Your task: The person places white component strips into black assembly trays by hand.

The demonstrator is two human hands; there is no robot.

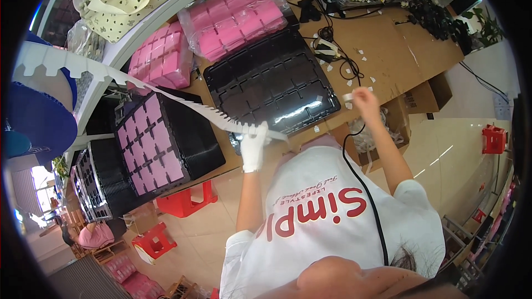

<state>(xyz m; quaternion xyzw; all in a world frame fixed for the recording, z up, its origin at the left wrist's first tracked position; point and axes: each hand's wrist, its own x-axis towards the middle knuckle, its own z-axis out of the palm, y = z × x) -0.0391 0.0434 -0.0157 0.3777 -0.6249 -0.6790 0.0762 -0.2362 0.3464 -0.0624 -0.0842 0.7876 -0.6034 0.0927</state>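
My left hand (255,147), in a white glove, grips a long white strip (208,112) with a notched edge near its right end. From there the strip runs up and left, in front of the shelf. Below the strip lies a black plastic tray (271,84) with molded compartments on the cardboard-covered table. My bare right hand (366,102) is held out over the table's near edge, right of the tray. Its fingers are closed on a small white piece (348,98), too small to name.
Pink blocks in see-through bags (235,19) sit behind the tray. A stack of black trays with pink inserts (149,147) stands at left. Black cables (343,55) and white scraps lie at right. Near the table are an open cardboard box (388,127) and red stools (188,199).
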